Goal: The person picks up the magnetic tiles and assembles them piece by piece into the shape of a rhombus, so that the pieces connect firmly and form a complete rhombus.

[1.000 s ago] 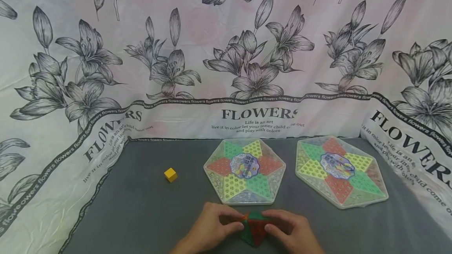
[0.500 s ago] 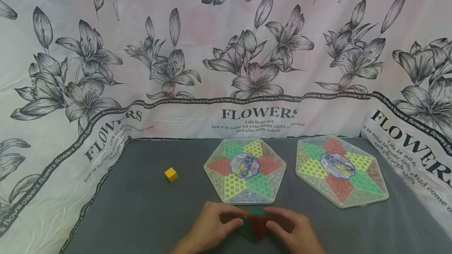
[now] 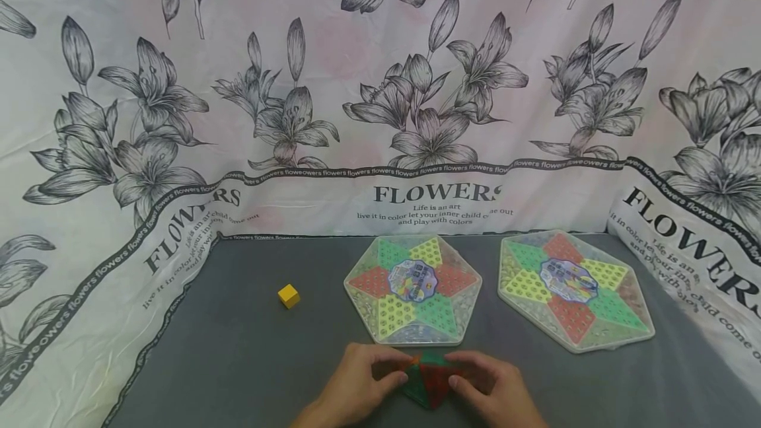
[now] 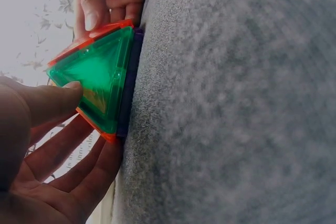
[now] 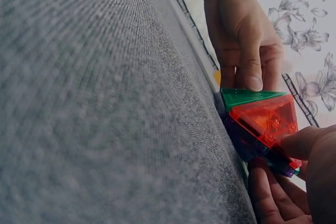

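Observation:
Both hands grip a small pyramid of see-through triangular magnetic tiles (image 3: 437, 383) at the near edge of the head view. Its sides are green, red and orange, and a purple layer forms the base, low against the grey surface. My left hand (image 3: 355, 382) holds the left side, thumb on the green tile (image 4: 97, 74) and fingers behind. On the right, my right hand (image 3: 501, 383) has its thumb on the red tile (image 5: 269, 119), with fingers round the far side. Those fingers partly hide the pyramid's back faces.
A yellow cube (image 3: 289, 296) lies on the grey cloth (image 3: 238, 349) to the left. Beyond the hands are two hexagonal boards with coloured stars, one in the middle (image 3: 362, 309) and another at right (image 3: 535, 302). A flower-print curtain (image 3: 297, 203) closes off the back.
The pyramid's near corner has shifted slightly away from the person. Both hands keep their hold with almost no movement, and the head view has shifted a little.

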### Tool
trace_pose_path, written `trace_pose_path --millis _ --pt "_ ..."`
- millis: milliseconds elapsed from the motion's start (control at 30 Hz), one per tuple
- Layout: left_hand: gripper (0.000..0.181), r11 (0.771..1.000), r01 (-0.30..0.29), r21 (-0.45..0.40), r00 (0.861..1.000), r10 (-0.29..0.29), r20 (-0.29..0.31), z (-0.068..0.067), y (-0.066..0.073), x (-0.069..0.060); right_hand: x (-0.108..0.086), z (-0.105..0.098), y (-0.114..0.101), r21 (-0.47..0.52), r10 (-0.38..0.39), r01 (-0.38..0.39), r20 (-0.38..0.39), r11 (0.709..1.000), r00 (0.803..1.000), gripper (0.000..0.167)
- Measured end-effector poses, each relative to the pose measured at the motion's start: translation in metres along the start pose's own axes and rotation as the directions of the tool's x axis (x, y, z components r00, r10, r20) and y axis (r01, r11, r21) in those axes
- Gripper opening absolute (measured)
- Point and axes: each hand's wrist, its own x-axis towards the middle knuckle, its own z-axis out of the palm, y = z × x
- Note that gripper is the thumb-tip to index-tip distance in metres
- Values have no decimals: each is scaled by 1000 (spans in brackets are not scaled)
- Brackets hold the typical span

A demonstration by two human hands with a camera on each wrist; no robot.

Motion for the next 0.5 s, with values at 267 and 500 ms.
trace_pose_path --millis 267,500 --pt "22 1000 0 0 1000 0 -1 0 1 0 1 -2 -2 23 58 -59 30 998 998 33" --pt "22 1000 12 4 1000 -12 0 0 1 -1 1 -2 -1 28 59 -60 30 998 998 34"
